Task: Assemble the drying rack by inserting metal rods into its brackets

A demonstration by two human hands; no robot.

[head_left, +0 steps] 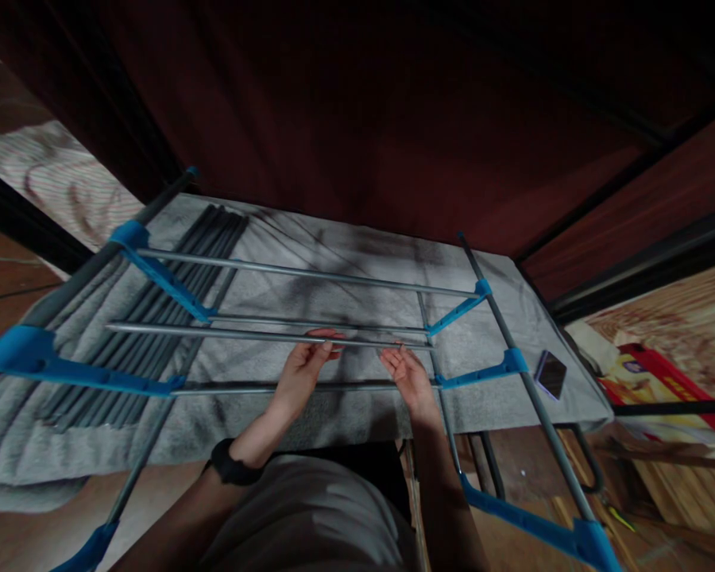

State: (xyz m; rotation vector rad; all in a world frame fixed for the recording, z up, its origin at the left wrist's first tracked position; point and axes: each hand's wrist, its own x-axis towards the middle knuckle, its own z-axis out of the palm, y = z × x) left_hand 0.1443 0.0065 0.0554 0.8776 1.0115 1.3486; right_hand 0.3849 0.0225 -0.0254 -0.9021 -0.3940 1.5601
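A loose grey metal tube (202, 332) lies crosswise above the shelf frame. My left hand (303, 367) closes on it near its middle, thumb on the near side. Farther right, my right hand (410, 376) has loosely bent fingers at the same tube, the palm partly turned up. Around both hands stands a rack of grey tubes with blue plastic brackets. One left bracket (83, 367) and one right bracket (482, 369) carry a fixed crossbar (232, 390) below my hands. Another crossbar (310, 274) spans the far side.
Several loose grey tubes (155, 318) lie side by side on a grey cloth-covered surface (357, 425) at the left. A phone (550, 374) rests near its right end. Beyond are a red-yellow package (661, 381) and a dark red curtain-like backdrop (357, 135).
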